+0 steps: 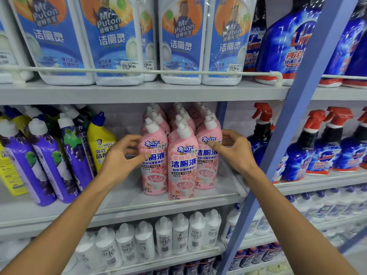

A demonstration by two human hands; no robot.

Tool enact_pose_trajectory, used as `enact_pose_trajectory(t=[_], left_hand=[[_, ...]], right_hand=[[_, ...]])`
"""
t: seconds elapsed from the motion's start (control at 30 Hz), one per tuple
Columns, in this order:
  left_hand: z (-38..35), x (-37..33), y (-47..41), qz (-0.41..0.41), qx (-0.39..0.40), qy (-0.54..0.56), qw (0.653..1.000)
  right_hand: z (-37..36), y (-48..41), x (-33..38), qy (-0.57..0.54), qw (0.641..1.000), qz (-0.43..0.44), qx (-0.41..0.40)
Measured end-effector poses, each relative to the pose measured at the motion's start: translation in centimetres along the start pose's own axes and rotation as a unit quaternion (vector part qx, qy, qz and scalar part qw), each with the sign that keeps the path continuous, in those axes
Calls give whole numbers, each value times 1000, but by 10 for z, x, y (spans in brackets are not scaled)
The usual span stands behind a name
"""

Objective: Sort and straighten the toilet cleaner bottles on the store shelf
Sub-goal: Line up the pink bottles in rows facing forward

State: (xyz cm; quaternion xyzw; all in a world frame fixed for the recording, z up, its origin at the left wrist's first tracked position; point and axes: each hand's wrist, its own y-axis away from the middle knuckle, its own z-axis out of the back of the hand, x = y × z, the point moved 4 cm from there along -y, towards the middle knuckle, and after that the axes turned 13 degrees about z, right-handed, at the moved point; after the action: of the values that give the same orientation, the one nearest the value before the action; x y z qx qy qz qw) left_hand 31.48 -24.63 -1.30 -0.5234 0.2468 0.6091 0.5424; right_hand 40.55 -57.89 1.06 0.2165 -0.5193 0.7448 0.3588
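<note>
a: where are the pink toilet cleaner bottles?
b: on the middle shelf (129, 197), in three rows running back from its front edge, near the right end by the blue upright (278, 155). they have white caps and all stand upright.
a: and the hands?
b: the left hand (121, 155) has the left pink bottle (154, 167) at the front of its row. the thumb is on the label and the fingers curl round the bottle's left side, so the grip is clamped on it. the right hand (233, 149) does the same on the right pink bottle (207, 167), thumb near the label's top, fingers wrapped round the right side.
a: the one between them?
b: the middle pink bottle (182, 169) stands free of both hands, tight between its neighbours. it sits nearest the shelf's front edge, ahead of the other two.
a: anything else on that shelf?
b: toward the left end there are tilted purple bottles (49, 159), with a yellow bottle (100, 141) with a blue cap just beside them.
</note>
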Motion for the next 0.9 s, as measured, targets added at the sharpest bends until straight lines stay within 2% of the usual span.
enact_pose_trajectory(t=[0.2,0.33,0.47,0.63,0.7,0.8,0.83,0.9], left_hand=[[4,-6,-1,16,18,10,1000],[10,-43,-16,-9,-27,82,996],[-2,-66,-29,-44,-23,66,997],[-3,-64,-29,-25,-4,74,997],[2,-69,-36,-8,-35,105,994],[14,-72,-60,11,-142,86,986],[16,-72,-69,26,-138,63,988],[10,-67,-79,84,-46,65,993]], right_hand=[[1,2,7,-5,1000,7,-1],[2,-15,26,-11,998,43,-41],[-4,-28,30,31,998,44,-12],[1,-32,23,9,999,38,-3],[5,-37,24,-5,999,43,-25],[12,-57,21,-5,995,49,-86],[11,-65,20,12,997,36,-72],[4,-81,7,40,999,-14,3]])
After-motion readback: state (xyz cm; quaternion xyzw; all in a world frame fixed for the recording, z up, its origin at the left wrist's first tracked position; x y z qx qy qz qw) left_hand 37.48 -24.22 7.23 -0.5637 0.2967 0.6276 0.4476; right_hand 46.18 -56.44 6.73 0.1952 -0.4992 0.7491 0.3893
